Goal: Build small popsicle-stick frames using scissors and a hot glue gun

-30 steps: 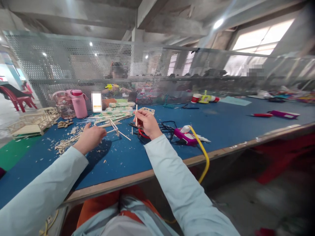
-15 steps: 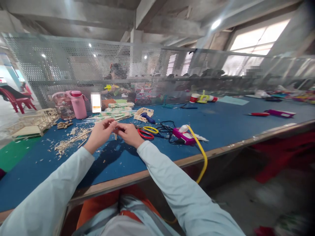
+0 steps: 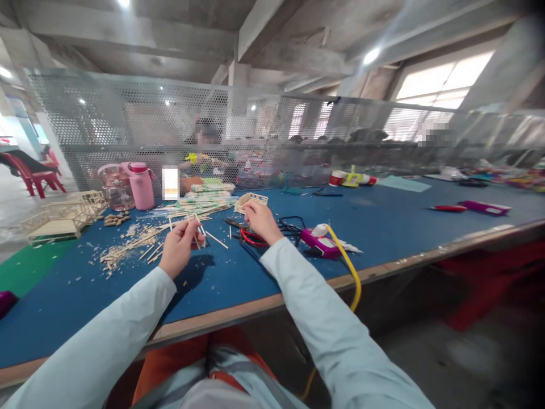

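Observation:
My left hand [image 3: 179, 247] is closed in a pinch on a small frame of thin wooden sticks [image 3: 199, 226], held just above the blue table [image 3: 383, 221]. My right hand [image 3: 260, 220] reaches forward over the red-handled scissors [image 3: 250, 237], fingers curled near the table top; what they hold, if anything, is hidden. A small wooden stick box [image 3: 250, 200] lies just beyond that hand. Loose sticks and wood chips [image 3: 128, 245] are scattered left of my left hand.
A pink glue gun [image 3: 321, 241] with a yellow cord [image 3: 351, 270] lies right of my hands beside black cables. Pink bottle [image 3: 141, 184], clear jug, stick packs and finished stick models [image 3: 59, 216] stand at the back left. A person sits behind the mesh screen.
My hands were joined at the stick frame half a second ago. The right hand has since moved away to the right, toward the scissors; the left keeps the frame.

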Motion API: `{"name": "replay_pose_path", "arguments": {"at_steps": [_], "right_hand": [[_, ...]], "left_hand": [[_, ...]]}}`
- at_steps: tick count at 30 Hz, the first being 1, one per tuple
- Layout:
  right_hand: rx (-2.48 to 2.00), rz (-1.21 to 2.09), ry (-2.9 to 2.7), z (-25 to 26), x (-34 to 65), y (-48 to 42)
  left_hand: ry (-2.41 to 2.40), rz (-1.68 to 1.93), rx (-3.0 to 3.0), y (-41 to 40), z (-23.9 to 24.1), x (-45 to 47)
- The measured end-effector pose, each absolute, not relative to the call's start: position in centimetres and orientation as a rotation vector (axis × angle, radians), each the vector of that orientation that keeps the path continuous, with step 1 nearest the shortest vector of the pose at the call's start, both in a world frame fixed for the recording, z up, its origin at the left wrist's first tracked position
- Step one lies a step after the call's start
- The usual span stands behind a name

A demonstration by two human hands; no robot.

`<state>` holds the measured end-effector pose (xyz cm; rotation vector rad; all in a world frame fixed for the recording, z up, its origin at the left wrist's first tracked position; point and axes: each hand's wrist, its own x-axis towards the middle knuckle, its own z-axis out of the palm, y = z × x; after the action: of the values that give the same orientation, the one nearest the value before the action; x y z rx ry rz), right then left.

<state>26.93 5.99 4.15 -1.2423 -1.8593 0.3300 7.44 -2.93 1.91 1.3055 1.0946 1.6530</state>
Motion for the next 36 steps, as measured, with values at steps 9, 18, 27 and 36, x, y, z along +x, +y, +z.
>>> {"name": "replay_pose_path", "arguments": {"at_steps": [9,18,27,36], "right_hand": [[-1.748,-0.156,-2.336,2.1,29.8,0.5],[-1.786,-0.124,-2.301,4.1,29.3,-0.9],[-1.108,1.225,-1.645,6.5,29.3,-2.8],[-0.616,1.487,-1.314,3.9,26.1,-4.5]], "left_hand": [[1.068,1.415,1.336,-3.2,1.4,8.4],[0.992,1.464,1.362,-2.9,1.3,8.3],[1.150,1.541,1.586,-2.9,0.6,8.7],[0.874,1.525,1.539,-3.5,1.1,9.4]]}}
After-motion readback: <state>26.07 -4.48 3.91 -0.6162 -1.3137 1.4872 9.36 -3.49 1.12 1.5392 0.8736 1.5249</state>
